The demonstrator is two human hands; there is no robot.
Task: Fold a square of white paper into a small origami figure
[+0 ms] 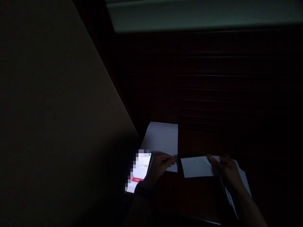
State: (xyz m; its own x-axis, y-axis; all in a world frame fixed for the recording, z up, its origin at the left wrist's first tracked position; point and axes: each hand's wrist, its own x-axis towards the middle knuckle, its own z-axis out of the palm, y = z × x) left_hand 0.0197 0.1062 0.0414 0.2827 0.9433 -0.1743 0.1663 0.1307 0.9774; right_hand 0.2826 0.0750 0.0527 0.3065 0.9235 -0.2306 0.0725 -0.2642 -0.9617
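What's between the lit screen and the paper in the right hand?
The left hand, with other white paper behind it, shows there in the head view.

From here I see a lightly creased white slip (196, 167), held sideways between a larger white sheet (163, 138) and some partly hidden papers (245, 180).

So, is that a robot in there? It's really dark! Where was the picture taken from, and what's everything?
No robot here, just a person's two bare hands. One camera, worn on the person's head, looks forward and down. The right hand holds a small white sheet. The left hand, with a dark band at its wrist, is over the larger white paper; it's too dim to tell whether it grips anything. Beside that wrist is a bright screen, and more white paper shows by the right forearm. The surface underneath looks dark reddish.
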